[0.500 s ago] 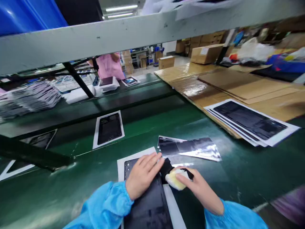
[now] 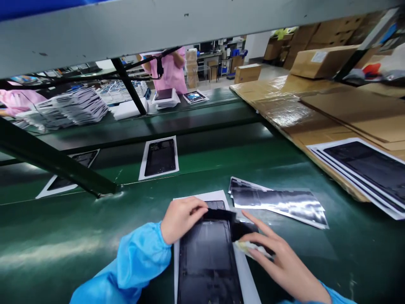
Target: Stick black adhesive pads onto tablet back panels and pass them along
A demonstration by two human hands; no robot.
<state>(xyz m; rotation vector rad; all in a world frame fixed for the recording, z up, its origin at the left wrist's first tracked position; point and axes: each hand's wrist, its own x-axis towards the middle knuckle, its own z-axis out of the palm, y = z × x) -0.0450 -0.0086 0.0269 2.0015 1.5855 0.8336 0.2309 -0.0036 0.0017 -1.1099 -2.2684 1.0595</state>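
Note:
A dark tablet-like panel (image 2: 207, 261) lies on a white sheet (image 2: 247, 278) on the green belt right in front of me. My left hand (image 2: 182, 219) curls over the panel's top left corner, fingers closed on its edge. My right hand (image 2: 278, 257) rests at the panel's right side, its fingers stretched over a pale yellow cloth (image 2: 251, 249) and touching a black strip (image 2: 242, 230) at the panel's top right corner. Both sleeves are light blue.
Shiny dark film sheets (image 2: 278, 202) lie just beyond my right hand. Another panel on white backing (image 2: 160, 158) sits farther up the belt. Stacked panels (image 2: 367, 171) rest on cardboard at the right. A black strut (image 2: 53, 162) crosses the left. A person in pink (image 2: 169, 69) stands behind.
The view has shifted down and left. My left hand moved from lying flat on the panel to gripping its top edge. My right hand flattened out over the cloth.

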